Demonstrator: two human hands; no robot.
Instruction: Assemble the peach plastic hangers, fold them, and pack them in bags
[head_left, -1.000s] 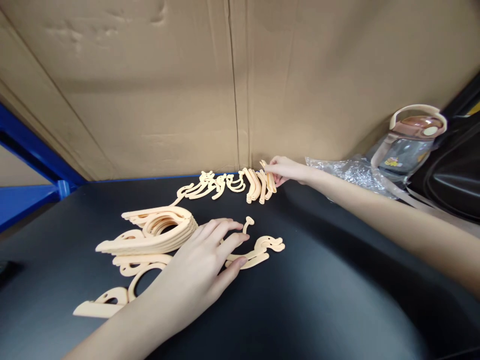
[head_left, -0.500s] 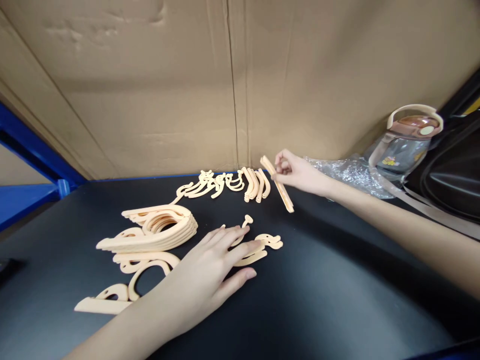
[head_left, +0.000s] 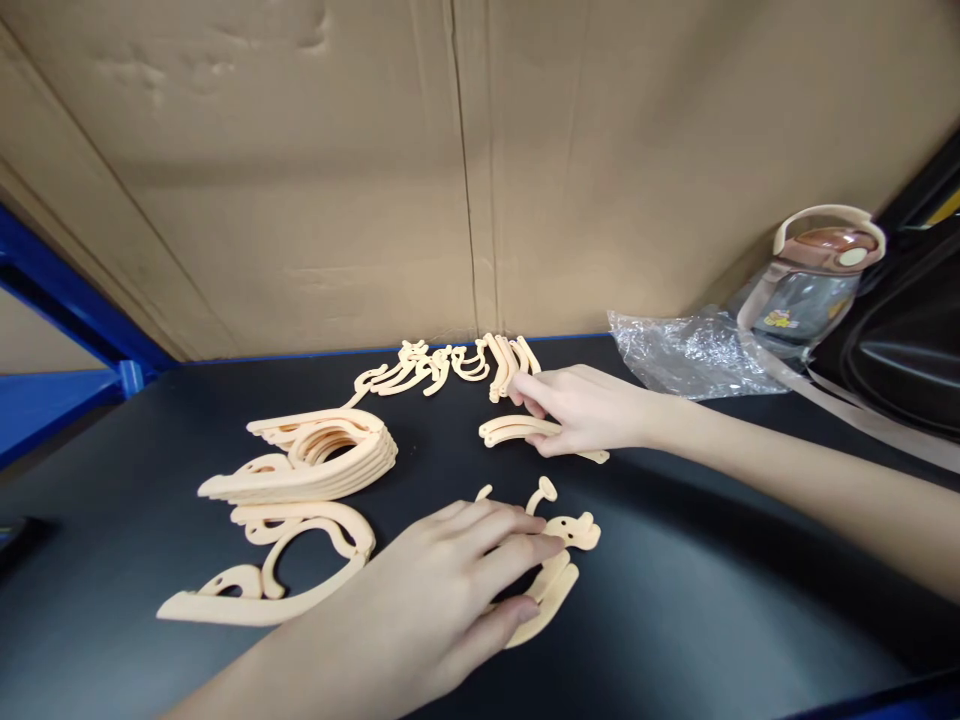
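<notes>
My right hand pinches a pair of slim curved beige hanger arms, lying nearly crosswise just above or on the black table. Its fingertips come close to a small row of similar arms. Lower down, my left hand reaches over a cluster of beige hanger parts, its thumb against a curved strip and its fingers over the upper piece. A small round-ended hook sticks out beyond the fingers. The palm hides the rest of the cluster.
To the left lie a stack of beige folding hangers and a single one nearer me. Loose hooks and small pieces lie at the back. Crumpled clear plastic and a strapped bottle stand back right, before a cardboard wall.
My right hand has come left and nearer, turning the curved arms from steep to almost crosswise. My left hand has shifted right and nearer, and the parts under it have moved and turned along.
</notes>
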